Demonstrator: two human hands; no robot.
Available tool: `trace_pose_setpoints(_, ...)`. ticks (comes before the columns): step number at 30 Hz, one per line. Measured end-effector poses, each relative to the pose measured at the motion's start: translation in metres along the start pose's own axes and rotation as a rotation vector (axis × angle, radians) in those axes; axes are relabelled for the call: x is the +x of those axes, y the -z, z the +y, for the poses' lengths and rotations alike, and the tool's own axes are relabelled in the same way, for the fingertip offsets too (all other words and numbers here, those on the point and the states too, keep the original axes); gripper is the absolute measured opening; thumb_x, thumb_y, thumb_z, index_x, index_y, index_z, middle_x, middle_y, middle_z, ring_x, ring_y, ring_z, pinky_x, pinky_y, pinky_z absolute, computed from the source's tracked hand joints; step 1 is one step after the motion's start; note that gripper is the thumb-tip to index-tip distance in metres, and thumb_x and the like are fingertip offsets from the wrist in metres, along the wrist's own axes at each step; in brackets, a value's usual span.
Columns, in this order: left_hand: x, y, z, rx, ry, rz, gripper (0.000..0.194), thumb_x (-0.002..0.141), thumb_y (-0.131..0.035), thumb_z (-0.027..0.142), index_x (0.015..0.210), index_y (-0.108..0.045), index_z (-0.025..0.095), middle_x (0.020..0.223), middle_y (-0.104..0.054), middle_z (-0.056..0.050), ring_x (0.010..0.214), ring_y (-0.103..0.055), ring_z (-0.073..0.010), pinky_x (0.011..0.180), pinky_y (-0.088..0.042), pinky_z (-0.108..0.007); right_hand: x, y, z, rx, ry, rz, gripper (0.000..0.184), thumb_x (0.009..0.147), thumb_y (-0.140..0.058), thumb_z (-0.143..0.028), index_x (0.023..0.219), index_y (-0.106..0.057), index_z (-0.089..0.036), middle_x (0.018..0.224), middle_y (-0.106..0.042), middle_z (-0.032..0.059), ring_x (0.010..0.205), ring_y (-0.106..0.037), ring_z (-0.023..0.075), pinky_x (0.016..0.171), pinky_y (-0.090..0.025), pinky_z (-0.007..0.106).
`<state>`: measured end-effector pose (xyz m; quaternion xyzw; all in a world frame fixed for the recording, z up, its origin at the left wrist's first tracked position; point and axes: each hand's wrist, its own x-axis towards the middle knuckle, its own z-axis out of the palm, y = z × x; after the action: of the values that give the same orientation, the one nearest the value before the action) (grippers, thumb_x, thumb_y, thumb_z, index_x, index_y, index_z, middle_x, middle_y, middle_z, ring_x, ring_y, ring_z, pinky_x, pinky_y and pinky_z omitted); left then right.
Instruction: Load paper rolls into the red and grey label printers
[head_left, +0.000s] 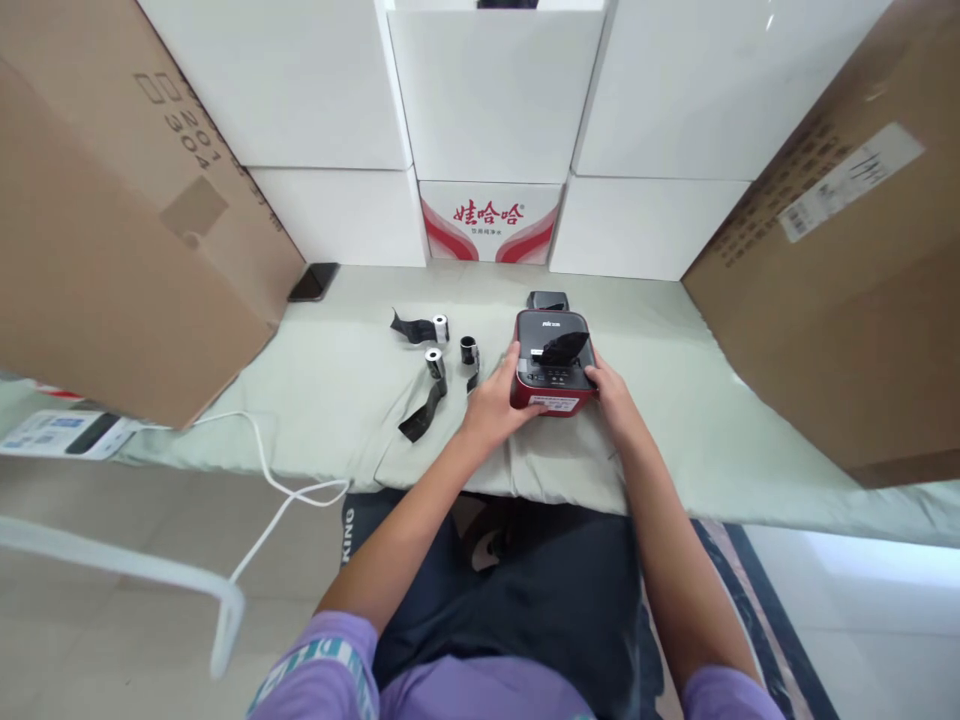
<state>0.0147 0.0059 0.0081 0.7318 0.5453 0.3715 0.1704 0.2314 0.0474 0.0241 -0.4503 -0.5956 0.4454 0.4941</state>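
A small red and black label printer sits on a pale green cloth in front of me, with a black ribbon piece sticking out of its top. My left hand grips the printer's left side, thumb up along its edge. My right hand holds its right front corner with curled fingers. Left of the printer lie three small rolls with black ribbon trailing from them.
Large brown cardboard boxes stand at left and right. White boxes are stacked behind, one with red print. A dark phone lies at the cloth's far left. A white cable runs off the cloth's front edge.
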Motion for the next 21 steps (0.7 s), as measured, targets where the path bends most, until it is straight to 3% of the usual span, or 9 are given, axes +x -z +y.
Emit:
trace_pose_setpoints(3,-0.003,-0.002,0.007,0.007,-0.02,0.016,0.117,0.081,-0.087,0.046,0.171,-0.017,0.022,0.162,-0.052,-0.019,0.139,-0.062,-0.0345,0.111,-0.055,-0.045,-0.012,-0.001,-0.004,-0.024,0.037,0.065,0.05,0.09,-0.054,-0.035,0.136,-0.071,-0.03,0.15,-0.066,-0.0034,0.153,-0.045,0.0265,0.135,-0.022,0.047)
trace_pose_setpoints(8,0.011,-0.018,0.034,-0.021,-0.097,-0.023,0.115,0.081,-0.087,0.044,0.171,-0.017,0.023,0.167,-0.044,-0.018,0.144,-0.058,-0.0344,0.112,-0.055,-0.044,-0.015,0.024,-0.004,0.015,0.076,0.206,0.047,0.084,-0.054,-0.032,0.127,-0.074,-0.029,0.141,-0.071,-0.0018,0.145,-0.054,0.0279,0.127,-0.036,0.047)
trace_pose_setpoints(12,0.055,-0.045,0.06,-0.103,-0.139,-0.084,0.115,0.082,-0.087,0.04,0.171,-0.017,0.023,0.174,-0.032,-0.016,0.151,-0.051,-0.0339,0.116,-0.052,-0.044,0.012,0.065,-0.003,0.062,0.017,0.38,0.042,0.077,-0.055,-0.036,0.113,-0.075,-0.025,0.118,-0.077,0.0002,0.117,-0.069,0.0266,0.094,-0.057,0.038)
trace_pose_setpoints(16,0.108,-0.075,0.078,-0.155,-0.156,-0.132,0.116,0.083,-0.086,0.035,0.172,-0.012,0.023,0.175,-0.028,-0.016,0.153,-0.048,-0.0334,0.119,-0.049,-0.044,0.055,0.104,0.002,0.058,-0.051,0.547,0.04,0.072,-0.057,-0.044,0.102,-0.072,-0.022,0.092,-0.072,0.0006,0.08,-0.068,0.0211,0.061,-0.049,0.029)
trace_pose_setpoints(21,0.143,-0.103,0.076,-0.135,-0.095,-0.187,0.117,0.083,-0.086,0.029,0.172,-0.011,0.023,0.176,-0.026,-0.017,0.152,-0.049,-0.0362,0.117,-0.049,-0.047,0.096,0.128,0.025,0.055,-0.131,0.581,0.041,0.066,-0.058,-0.051,0.094,-0.067,-0.022,0.08,-0.066,0.0014,0.066,-0.059,0.0205,0.055,-0.041,0.029)
